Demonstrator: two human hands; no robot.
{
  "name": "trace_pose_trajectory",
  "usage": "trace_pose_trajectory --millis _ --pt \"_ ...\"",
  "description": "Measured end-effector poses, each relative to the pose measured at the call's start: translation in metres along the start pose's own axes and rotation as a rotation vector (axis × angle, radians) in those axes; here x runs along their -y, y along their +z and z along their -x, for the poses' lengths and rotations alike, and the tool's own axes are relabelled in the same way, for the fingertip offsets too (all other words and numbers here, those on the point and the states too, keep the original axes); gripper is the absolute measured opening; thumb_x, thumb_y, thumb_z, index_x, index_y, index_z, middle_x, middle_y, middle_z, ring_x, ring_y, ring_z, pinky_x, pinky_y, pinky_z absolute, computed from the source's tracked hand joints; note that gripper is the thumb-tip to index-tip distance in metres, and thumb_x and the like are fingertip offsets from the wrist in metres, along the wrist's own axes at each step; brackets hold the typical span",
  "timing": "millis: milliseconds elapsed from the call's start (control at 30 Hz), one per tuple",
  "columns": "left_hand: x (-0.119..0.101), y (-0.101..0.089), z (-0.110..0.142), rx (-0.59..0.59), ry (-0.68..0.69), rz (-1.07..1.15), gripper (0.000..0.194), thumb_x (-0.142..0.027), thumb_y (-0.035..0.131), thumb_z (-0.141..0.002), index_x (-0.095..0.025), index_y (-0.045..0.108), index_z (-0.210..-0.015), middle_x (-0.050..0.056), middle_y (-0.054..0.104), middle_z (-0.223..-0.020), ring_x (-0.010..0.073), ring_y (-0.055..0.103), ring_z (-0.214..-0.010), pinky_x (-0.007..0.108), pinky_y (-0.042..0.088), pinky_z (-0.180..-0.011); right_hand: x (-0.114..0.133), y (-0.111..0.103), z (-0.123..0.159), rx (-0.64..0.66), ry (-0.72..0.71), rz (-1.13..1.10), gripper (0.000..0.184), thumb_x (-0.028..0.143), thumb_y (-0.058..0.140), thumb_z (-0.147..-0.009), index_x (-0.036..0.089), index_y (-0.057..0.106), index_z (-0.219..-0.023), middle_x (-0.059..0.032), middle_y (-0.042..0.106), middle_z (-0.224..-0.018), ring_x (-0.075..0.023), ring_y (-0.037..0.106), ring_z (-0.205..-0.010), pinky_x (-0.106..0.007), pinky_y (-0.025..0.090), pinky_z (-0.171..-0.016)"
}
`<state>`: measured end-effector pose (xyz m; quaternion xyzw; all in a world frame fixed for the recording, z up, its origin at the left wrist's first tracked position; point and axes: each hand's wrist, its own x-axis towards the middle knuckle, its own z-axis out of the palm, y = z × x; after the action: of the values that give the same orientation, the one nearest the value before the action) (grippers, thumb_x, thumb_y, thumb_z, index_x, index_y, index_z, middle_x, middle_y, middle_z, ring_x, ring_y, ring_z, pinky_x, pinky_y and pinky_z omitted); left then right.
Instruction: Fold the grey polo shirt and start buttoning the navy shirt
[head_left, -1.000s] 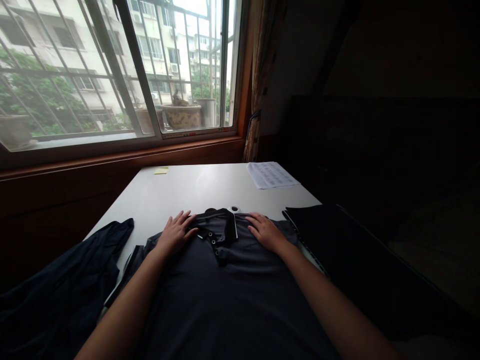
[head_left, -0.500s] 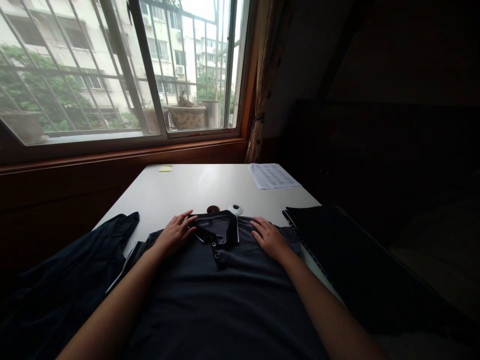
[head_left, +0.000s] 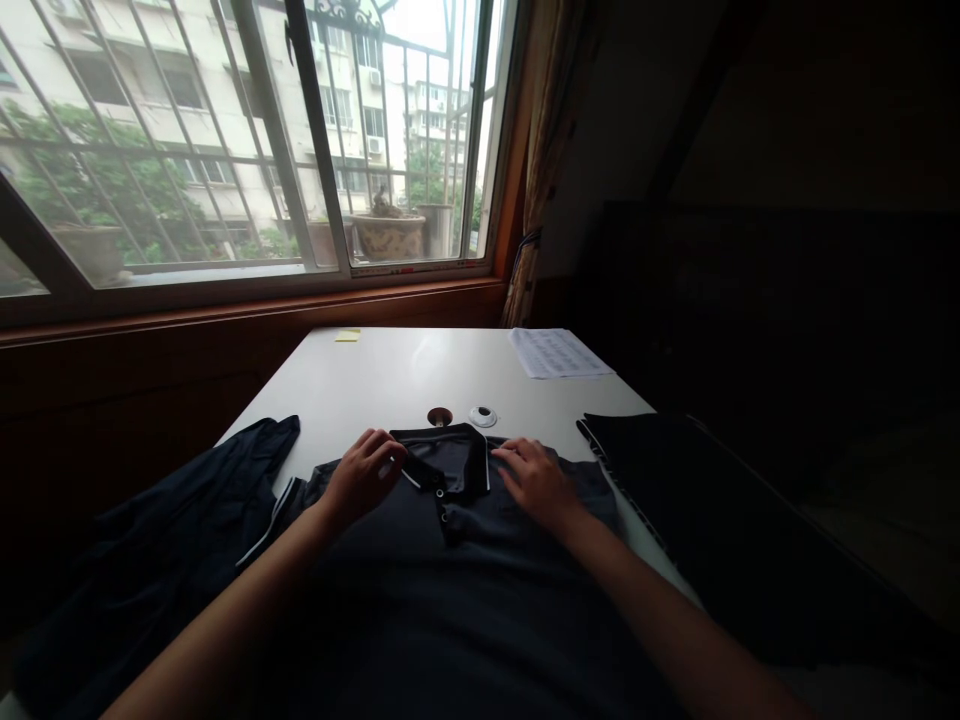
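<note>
A dark grey polo shirt (head_left: 450, 600) lies front up on the table, its black collar (head_left: 477, 465) edged with a thin white line and its placket (head_left: 444, 508) showing small ring-like buttons. At the collar's left side, my left hand (head_left: 367, 472) has its thumb and fingertips drawn together on the cloth. My right hand (head_left: 536, 485) rests by the right shoulder beside the collar, fingers bent and the thumb a little apart from them. Both forearms reach across the shirt's body.
Dark clothing (head_left: 202, 530) lies on the left and a dark folded cloth (head_left: 697, 510) on the right. Beyond the collar are a round hole (head_left: 439, 416) and a white ring-shaped piece (head_left: 484, 416) in the white table (head_left: 420, 370). Printed sheets (head_left: 560, 353) and yellow notes (head_left: 347, 335) sit farther back.
Both hands have gone from lying flat with fingers spread to bent fingers near the collar. The left fingertips have closed together. The view has shifted slightly left.
</note>
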<state>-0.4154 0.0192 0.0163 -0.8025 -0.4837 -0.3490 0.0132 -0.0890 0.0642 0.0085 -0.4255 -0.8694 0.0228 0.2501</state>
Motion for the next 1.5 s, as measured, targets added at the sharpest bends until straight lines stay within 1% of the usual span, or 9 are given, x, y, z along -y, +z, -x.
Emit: trace_pose_trajectory --millis 133,233,300,467,667,833,1067,1300,1500 --pt "-0.038 -0.001 -0.005 -0.225 -0.181 0.219 0.004 -0.022 0.049 -0.094 -0.024 0.052 -0.095 0.003 0.057 -0.090 0.0174 0.057 -0.078 0.032 0.051 -0.072 0.048 0.001 -0.013 0.187 -0.279 -0.265 0.030 0.019 0.052 -0.094 0.029 0.068 -0.117 -0.0068 0.062 -0.115 -0.0183 0.064 -0.092 -0.030 0.054 -0.085" --pt "-0.046 0.010 -0.001 -0.323 -0.241 0.311 0.007 -0.018 0.048 -0.092 -0.023 0.049 -0.095 0.002 0.056 -0.089 0.0159 0.055 -0.076 0.029 0.048 -0.070 0.065 0.015 -0.012 0.268 -0.355 -0.337 0.032 0.012 0.053 -0.090 0.028 0.069 -0.113 -0.0049 0.062 -0.118 -0.0151 0.065 -0.086 -0.026 0.053 -0.080" --pt "-0.040 0.018 0.006 -0.262 -0.192 0.304 0.010 -0.014 0.048 -0.088 -0.022 0.050 -0.092 0.001 0.054 -0.085 0.0148 0.053 -0.072 0.027 0.046 -0.067 0.065 0.025 -0.008 0.264 -0.355 -0.361 0.033 0.007 0.053 -0.087 0.025 0.069 -0.110 -0.0052 0.063 -0.117 -0.0157 0.066 -0.090 -0.026 0.053 -0.082" --pt "-0.019 0.031 0.020 0.096 -0.042 0.212 0.020 -0.005 0.049 -0.076 -0.021 0.055 -0.087 -0.001 0.052 -0.083 0.0120 0.048 -0.064 0.024 0.038 -0.060 0.054 0.033 0.001 0.264 -0.350 -0.389 0.035 0.001 0.052 -0.084 0.022 0.067 -0.107 -0.0060 0.062 -0.118 -0.0167 0.065 -0.096 -0.026 0.052 -0.085" --pt "-0.019 0.030 0.020 0.071 -0.080 0.259 0.018 -0.005 0.048 -0.076 -0.019 0.055 -0.085 0.000 0.053 -0.083 0.0126 0.050 -0.066 0.024 0.039 -0.062 0.054 0.026 0.002 0.295 -0.338 -0.253 0.045 0.003 0.053 -0.081 0.027 0.066 -0.117 -0.0058 0.058 -0.112 -0.0128 0.059 -0.074 -0.024 0.048 -0.067" --pt "-0.021 0.026 0.020 0.045 -0.097 0.286 0.016 -0.007 0.049 -0.076 -0.019 0.056 -0.084 0.000 0.053 -0.081 0.0132 0.050 -0.066 0.024 0.039 -0.062 0.053 0.023 0.004 0.330 -0.361 -0.253 0.046 0.004 0.055 -0.081 0.030 0.067 -0.117 -0.0037 0.055 -0.100 -0.0128 0.056 -0.074 -0.023 0.044 -0.065" --pt "-0.018 0.030 0.022 0.099 -0.084 0.295 0.018 -0.006 0.048 -0.075 -0.018 0.057 -0.083 0.001 0.056 -0.081 0.0128 0.052 -0.066 0.023 0.039 -0.061 0.049 0.023 0.005 0.338 -0.412 -0.214 0.040 0.005 0.055 -0.082 0.028 0.066 -0.113 -0.0028 0.056 -0.097 -0.0126 0.054 -0.071 -0.024 0.039 -0.063" --pt "-0.018 0.032 0.024 0.180 0.013 0.247 0.018 -0.005 0.049 -0.078 -0.018 0.059 -0.085 0.001 0.058 -0.078 0.0114 0.052 -0.062 0.023 0.037 -0.057 0.045 0.024 0.003 0.325 -0.413 -0.271 0.028 0.006 0.053 -0.081 0.022 0.062 -0.104 -0.0023 0.057 -0.092 -0.0126 0.054 -0.069 -0.024 0.039 -0.060" --pt "-0.027 0.031 0.024 0.261 0.173 0.147 0.020 -0.008 0.052 -0.084 -0.020 0.063 -0.095 0.003 0.063 -0.086 0.0149 0.057 -0.072 0.025 0.042 -0.062 0.045 0.016 0.002 0.319 -0.421 -0.357 0.015 0.013 0.058 -0.081 0.021 0.060 -0.094 -0.0019 0.059 -0.088 -0.0135 0.056 -0.070 -0.024 0.041 -0.062"
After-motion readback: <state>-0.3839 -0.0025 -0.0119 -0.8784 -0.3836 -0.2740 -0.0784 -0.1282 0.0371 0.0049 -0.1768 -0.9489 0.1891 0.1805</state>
